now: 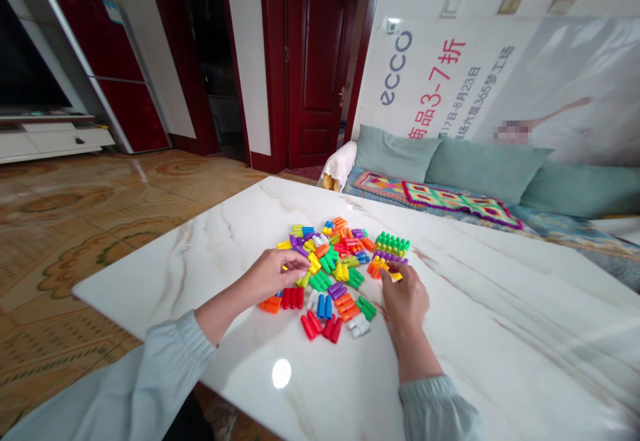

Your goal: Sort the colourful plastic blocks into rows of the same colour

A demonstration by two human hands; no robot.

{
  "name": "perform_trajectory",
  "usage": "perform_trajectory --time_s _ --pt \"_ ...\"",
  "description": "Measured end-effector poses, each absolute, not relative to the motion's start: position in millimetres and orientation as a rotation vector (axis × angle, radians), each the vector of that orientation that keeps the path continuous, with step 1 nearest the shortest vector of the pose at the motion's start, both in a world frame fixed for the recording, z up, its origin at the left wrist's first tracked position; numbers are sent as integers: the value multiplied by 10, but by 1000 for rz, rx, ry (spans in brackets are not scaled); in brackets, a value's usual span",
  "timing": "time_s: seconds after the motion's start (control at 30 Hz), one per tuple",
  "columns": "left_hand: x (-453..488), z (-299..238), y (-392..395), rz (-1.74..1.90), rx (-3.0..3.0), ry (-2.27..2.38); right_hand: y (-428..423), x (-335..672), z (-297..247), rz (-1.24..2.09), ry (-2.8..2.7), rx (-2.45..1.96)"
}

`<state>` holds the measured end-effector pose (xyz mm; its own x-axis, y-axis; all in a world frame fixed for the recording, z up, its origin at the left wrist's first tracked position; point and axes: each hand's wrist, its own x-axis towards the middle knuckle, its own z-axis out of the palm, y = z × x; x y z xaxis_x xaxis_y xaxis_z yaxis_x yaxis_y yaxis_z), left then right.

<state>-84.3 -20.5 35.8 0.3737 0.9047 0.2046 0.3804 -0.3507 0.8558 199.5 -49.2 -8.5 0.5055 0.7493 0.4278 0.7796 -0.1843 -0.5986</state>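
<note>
Colourful plastic building blocks, shaped like joined rounded pegs, lie in a loose pile on a white marble-patterned table (225,228). My left hand (275,273) is at the pile's left side, fingers curled and fingertips at a yellow block (314,262); its grip is partly hidden. At the right, my right hand (409,294) pinches another yellow block (395,276). It is beside an orange block (376,268) at the near end of neat rows. Behind these stand purple blocks (390,256) and green blocks (393,241).
Loose red blocks (333,329), a white block (359,325) and blue blocks (325,306) lie on the near side of the pile. Beyond the table is a sofa with green cushions (487,164). A red door (320,61) and a red fridge (120,81) stand farther back.
</note>
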Motion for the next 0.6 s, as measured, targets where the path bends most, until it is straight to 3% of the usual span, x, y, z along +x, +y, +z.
perform_trajectory --time_s 0.27,0.6 --pt "-534 144 -627 525 2769 658 -540 1784 81 358 -1874 -1707" --pt "-544 98 -553 402 2835 840 -613 1768 201 509 -2137 -1818"
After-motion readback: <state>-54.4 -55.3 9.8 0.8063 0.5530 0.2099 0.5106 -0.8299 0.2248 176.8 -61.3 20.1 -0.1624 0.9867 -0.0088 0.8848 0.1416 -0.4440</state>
